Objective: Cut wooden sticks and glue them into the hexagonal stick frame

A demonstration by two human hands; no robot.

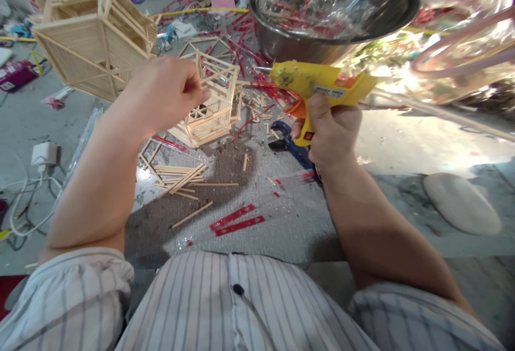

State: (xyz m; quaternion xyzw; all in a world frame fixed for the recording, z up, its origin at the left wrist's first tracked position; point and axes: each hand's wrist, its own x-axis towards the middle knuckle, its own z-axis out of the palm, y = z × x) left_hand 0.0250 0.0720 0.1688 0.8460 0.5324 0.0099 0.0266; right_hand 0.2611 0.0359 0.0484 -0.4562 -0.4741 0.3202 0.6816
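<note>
My right hand (333,128) is wrapped round the handle of a yellow glue gun (308,76), whose metal nozzle points left. My left hand (173,90) is closed, thumb against fingers, over a small open frame of wooden sticks (211,120); whether it pinches a part of it is hidden. Behind my left forearm a larger wooden stick structure (86,45) stands tilted. Loose sticks (181,176) lie in a pile in front of the small frame. Blue-handled cutters (295,147) rest below the glue gun.
A steel bowl (333,13) holding plastic wrappers stands at the back. Red strips (237,219) lie near the front. At the right is a pale oval stone-like object (462,203). A white plug adapter (44,155) with cables sits at the left, and a purple bottle (16,74) behind it.
</note>
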